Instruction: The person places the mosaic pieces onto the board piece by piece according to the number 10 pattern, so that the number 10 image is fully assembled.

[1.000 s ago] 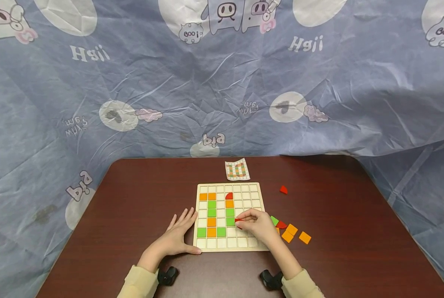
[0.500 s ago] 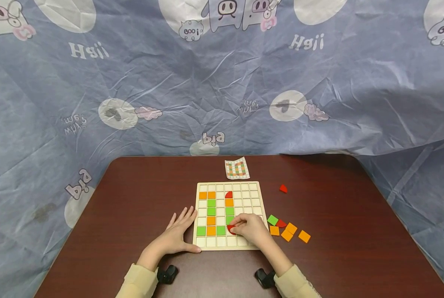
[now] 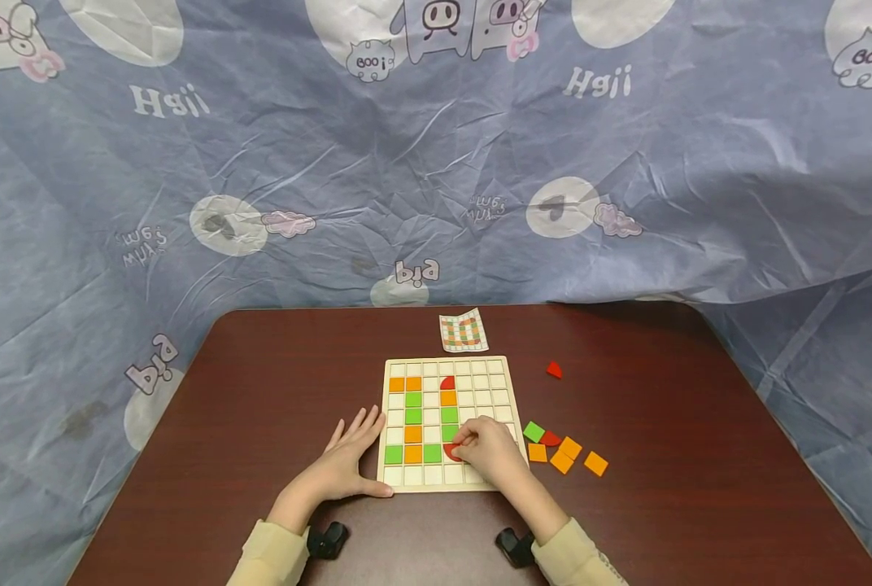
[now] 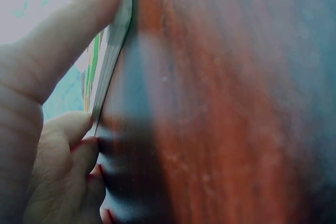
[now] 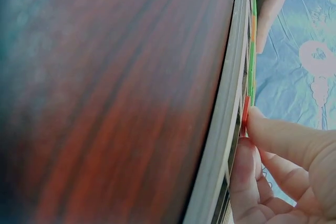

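A pale grid board (image 3: 436, 489) lies on the table, with orange, green and red tiles in some of its cells. My right hand (image 3: 493, 449) is over its lower middle, thumb and fingertips pinching a red quarter-circle tile (image 3: 450, 452) at a cell below a green tile (image 3: 449, 433). The right wrist view shows that red tile (image 5: 245, 115) low against the board, partly covered by the fingers. My left hand (image 3: 336, 472) lies with spread fingers along the board's left edge. Its thumb touches the near left corner; the left wrist view shows this edge (image 4: 112, 59) close to the fingers.
Right of the board lie loose orange tiles (image 3: 595, 464), a green tile (image 3: 534, 431) and a red tile (image 3: 550, 439). Another red piece (image 3: 555, 370) sits farther back. Behind the board is a printed pattern card (image 3: 463, 332). A patterned cloth (image 3: 436, 163) hangs behind the table.
My right hand has moved left and slightly toward me with the red quarter-circle tile, from over the board to a cell in the row with the green and orange tiles. The left hand stays put.
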Available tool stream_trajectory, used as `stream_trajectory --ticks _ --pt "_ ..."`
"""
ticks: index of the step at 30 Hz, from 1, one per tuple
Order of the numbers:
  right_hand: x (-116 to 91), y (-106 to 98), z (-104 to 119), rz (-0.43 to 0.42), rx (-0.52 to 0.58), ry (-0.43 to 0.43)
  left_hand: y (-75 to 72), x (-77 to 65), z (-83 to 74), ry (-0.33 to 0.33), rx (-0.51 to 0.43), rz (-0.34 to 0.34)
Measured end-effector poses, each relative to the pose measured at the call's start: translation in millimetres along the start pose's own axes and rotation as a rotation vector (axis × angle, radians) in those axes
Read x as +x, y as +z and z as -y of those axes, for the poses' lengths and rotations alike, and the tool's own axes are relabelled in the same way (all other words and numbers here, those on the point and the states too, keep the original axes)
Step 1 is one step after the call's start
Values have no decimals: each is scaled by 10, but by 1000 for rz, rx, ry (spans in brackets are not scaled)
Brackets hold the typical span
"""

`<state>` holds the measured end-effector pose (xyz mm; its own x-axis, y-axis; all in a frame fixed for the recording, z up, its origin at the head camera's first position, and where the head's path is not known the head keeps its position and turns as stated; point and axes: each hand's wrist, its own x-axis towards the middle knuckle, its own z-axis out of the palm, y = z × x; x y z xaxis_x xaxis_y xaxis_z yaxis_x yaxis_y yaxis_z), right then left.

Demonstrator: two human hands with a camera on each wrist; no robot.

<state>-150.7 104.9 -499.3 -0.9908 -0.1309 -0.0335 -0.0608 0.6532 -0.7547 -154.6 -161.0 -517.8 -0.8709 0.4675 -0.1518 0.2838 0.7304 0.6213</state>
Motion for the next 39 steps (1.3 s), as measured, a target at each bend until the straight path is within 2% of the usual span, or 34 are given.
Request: stream_trajectory --ticks 7,11,15,20,24,30,39 --pt "17 -119 -23 -13 71 42 -15 -6 -19 0 0 2" --pt "54 -310 -90 -57 115 87 -16 -3 -18 1 -2 0" --pt "84 -545 -211 -96 98 121 -15 -4 -12 -3 0 2" --pt "99 -814 -404 -87 85 156 -19 -9 -16 -5 -6 6" --pt "92 -945 -552 -72 78 167 -18 -13 -18 -3 -9 8" --pt "60 -1012 -695 -36 34 149 -19 -14 -9 -2 -10 5" --pt "9 -948 -818 18 -87 117 -10 -9 2 1 -14 8"
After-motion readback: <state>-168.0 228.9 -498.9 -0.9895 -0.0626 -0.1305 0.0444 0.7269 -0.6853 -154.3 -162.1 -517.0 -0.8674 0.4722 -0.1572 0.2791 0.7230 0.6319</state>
